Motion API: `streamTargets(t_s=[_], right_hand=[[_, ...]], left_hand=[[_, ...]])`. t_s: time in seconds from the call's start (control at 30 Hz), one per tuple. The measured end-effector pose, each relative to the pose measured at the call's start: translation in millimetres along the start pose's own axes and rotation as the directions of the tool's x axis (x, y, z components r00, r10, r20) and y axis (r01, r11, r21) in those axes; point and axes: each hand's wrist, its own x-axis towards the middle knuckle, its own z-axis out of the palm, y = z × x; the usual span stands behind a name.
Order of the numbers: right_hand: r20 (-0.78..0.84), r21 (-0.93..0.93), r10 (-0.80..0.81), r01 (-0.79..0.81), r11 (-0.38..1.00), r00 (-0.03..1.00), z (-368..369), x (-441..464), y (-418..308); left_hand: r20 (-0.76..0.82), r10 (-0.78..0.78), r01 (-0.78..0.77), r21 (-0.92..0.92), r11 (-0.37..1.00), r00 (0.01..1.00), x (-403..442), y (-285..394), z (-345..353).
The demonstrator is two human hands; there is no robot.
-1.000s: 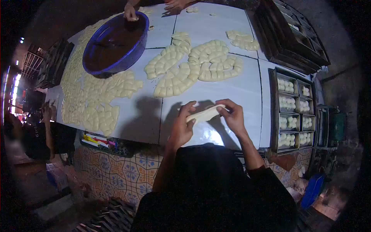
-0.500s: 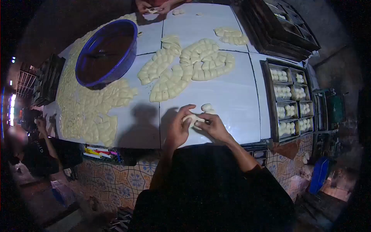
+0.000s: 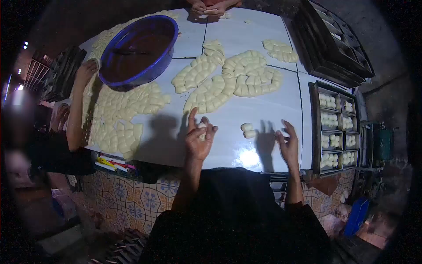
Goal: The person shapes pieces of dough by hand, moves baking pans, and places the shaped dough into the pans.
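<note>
My left hand is over the white table's near side, index finger stretched out, with a small piece of dough held between thumb and the other fingers. Farther right, my right hand hovers above the tabletop, fingers apart and holding nothing. Between the hands lie two small rounded dough pieces, side by side and touching. Just beyond my left hand, scored strips of flattened dough curve across the table.
A blue basin of brown filling stands at the left among spread dough. Metal trays of dough balls line the right edge, darker stacked trays behind. A co-worker's hands work dough opposite; another person's arm reaches in at left.
My hands have parted: the right let go of the dough and moved right, while the left keeps a piece. The left co-worker's arm now reaches over the table. The view has shifted.
</note>
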Motion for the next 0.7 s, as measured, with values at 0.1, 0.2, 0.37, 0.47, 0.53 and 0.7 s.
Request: streamTargets(t_s=[0.1,0.2,0.37,0.47,0.53,0.7], right_hand=[[0.209,0.264,-0.189,0.131,0.956,0.959,54,-17,-70],[0.287,0.161,-0.443,0.414,0.896,0.849,90,-14,-100],[0.27,0.264,-0.423,0.356,0.896,0.865,105,2,-94],[0.292,0.22,-0.339,0.283,0.934,0.894,94,10,-103],[0.337,0.268,-0.35,0.267,0.926,0.874,97,12,-106],[0.188,0.463,-0.26,0.148,0.874,0.947,111,16,-111]], left_hand=[[0.034,-0.126,0.129,-0.123,0.984,0.991,10,-20,18],[0.075,-0.22,0.228,-0.12,0.966,0.973,11,-29,34],[0.016,0.134,-0.114,0.631,0.767,0.991,8,-43,12],[0.009,0.12,-0.086,0.753,0.653,0.993,-5,-25,6],[0.057,0.176,-0.151,0.793,0.591,0.983,-7,-26,9],[0.043,0.249,-0.213,0.672,0.709,0.968,2,-32,0]])
